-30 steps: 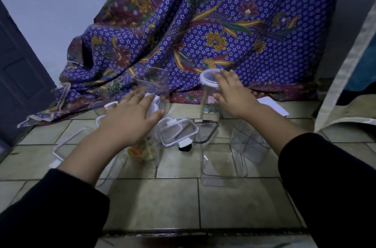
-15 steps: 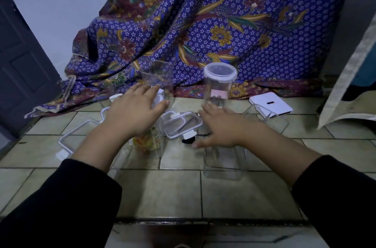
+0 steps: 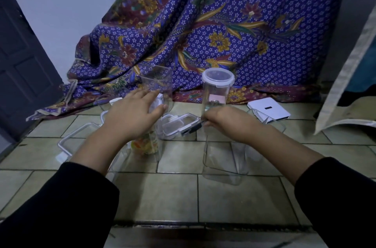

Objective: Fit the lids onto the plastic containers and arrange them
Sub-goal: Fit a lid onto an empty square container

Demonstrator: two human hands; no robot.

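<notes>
My left hand (image 3: 133, 114) lies flat with straight fingers on the lid of a clear container (image 3: 146, 144) that has a colourful label. My right hand (image 3: 227, 122) pinches the edge of a rectangular clear lid (image 3: 177, 125) lying on the tiled floor between the hands. A tall round container (image 3: 215, 93) with a white-rimmed lid on top stands behind my right hand. An open square container (image 3: 157, 83) stands behind my left hand. A clear lidless container (image 3: 223, 162) stands below my right wrist.
A loose rectangular lid (image 3: 71, 140) lies on the floor at the left. A white flat lid (image 3: 268, 108) and another clear container (image 3: 272, 123) sit at the right. A purple patterned cloth (image 3: 223, 24) hangs behind; a dark door (image 3: 22, 64) stands at the left.
My right hand left the top of the tall round container, came down toward me and took hold of the rectangular lid's edge. My left hand stayed on its container.
</notes>
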